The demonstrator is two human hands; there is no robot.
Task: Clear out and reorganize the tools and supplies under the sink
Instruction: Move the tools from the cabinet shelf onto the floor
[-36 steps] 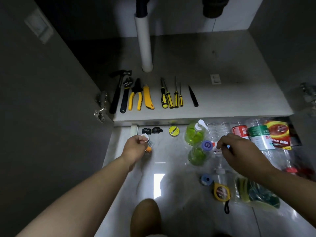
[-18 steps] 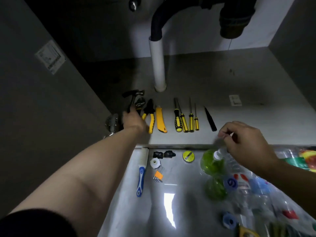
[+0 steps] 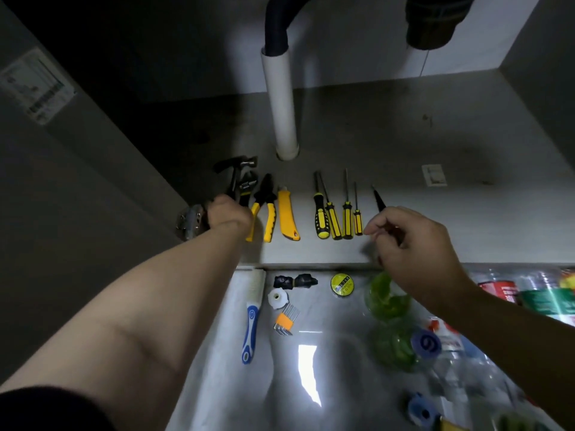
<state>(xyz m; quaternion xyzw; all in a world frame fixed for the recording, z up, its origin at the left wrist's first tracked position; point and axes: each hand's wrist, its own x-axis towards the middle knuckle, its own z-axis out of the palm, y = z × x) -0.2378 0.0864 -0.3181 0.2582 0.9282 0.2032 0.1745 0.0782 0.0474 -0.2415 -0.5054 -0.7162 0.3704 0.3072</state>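
Observation:
On the cabinet floor (image 3: 451,219) lies a row of tools: a black hammer (image 3: 235,169), a wrench (image 3: 247,188), yellow-handled pliers (image 3: 265,209), a yellow utility knife (image 3: 287,216), several yellow-and-black screwdrivers (image 3: 333,217) and a black pointed tool (image 3: 378,201). My left hand (image 3: 228,214) is curled over the hammer's handle at the left end of the row. My right hand (image 3: 413,244) covers the lower end of the black pointed tool, its fingers curled around the handle.
A white drain pipe (image 3: 281,104) stands behind the tools. On the tiled floor in front lie a blue-and-white brush (image 3: 251,321), hex keys (image 3: 286,318), black fittings (image 3: 295,281), a yellow tape roll (image 3: 341,283), green soap bottles (image 3: 387,301) and plastic bottles (image 3: 535,295). A door hinge (image 3: 189,223) sits at the left.
My left hand left the small parts on the floor and reached up to the hammer handle. My right hand rose from the green bottles to the black pointed tool.

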